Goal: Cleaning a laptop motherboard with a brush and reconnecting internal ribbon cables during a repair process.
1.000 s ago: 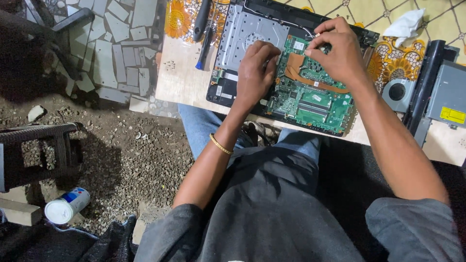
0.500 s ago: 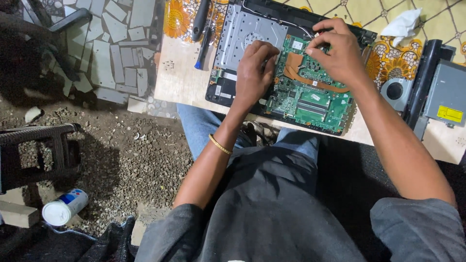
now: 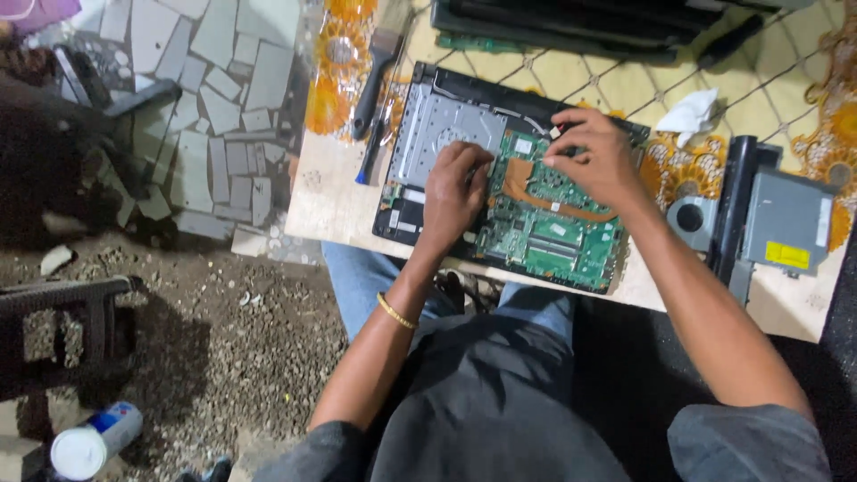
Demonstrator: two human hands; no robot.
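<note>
An opened laptop base [image 3: 420, 210] lies on the table with its green circuit board [image 3: 558, 241] and a copper heat pipe [image 3: 522, 183] exposed. My left hand [image 3: 453, 192] rests flat on the left part of the board, next to the silver metal plate [image 3: 442, 134]. My right hand [image 3: 594, 161] sits at the board's far edge, its fingertips pinched on a small white connector [image 3: 555, 132]. Whether the connector is lifted or still seated I cannot tell.
A paintbrush [image 3: 375, 71] and a blue-tipped screwdriver [image 3: 373, 152] lie left of the laptop. A fan [image 3: 692, 219], a black bar [image 3: 734, 210] and an optical drive [image 3: 790, 223] sit to the right, a crumpled tissue [image 3: 692, 114] behind. A spray can [image 3: 89, 442] lies on gravel.
The view has shifted slightly, so table and hands sit lower in frame. Both hands stay on the board in much the same places.
</note>
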